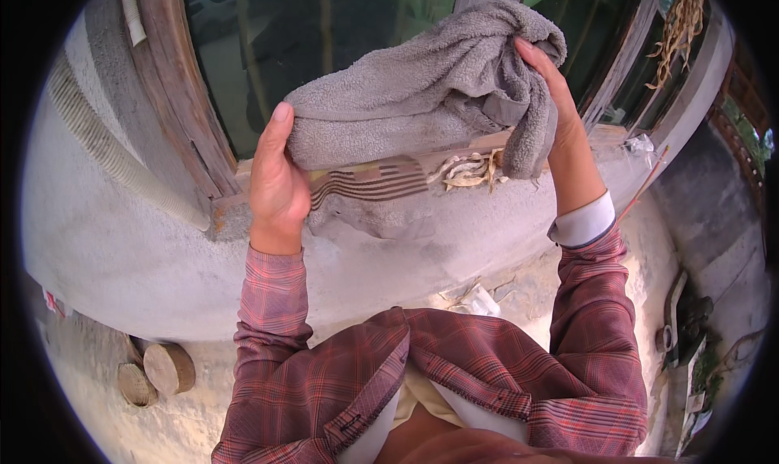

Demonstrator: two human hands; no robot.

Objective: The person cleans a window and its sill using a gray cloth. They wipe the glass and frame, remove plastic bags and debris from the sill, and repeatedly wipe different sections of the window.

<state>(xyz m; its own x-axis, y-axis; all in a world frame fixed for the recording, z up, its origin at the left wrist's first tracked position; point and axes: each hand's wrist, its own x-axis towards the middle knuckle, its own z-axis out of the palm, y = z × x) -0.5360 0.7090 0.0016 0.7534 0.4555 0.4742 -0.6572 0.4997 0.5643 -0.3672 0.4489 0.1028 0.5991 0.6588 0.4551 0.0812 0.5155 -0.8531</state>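
A grey terry-cloth towel (389,96) is stretched between my two hands in front of a window. My left hand (280,187) grips its left end, thumb on the near side and fingers hidden behind the cloth. On the right, my right hand (557,93) holds the bunched, folded end, with a loose flap hanging below. Beneath the towel, a striped cloth (371,184) lies over the wooden window sill and drapes partly down the wall. Dried pods or peels (468,172) rest on the sill beside it.
Dark window glass (274,44) stands behind the towel. A ribbed hose (128,147) runs down the wall at left. Dried plant strands (678,32) hang at upper right. Two round wooden pieces (169,368) sit on the ground at lower left; clutter (688,342) lines the right.
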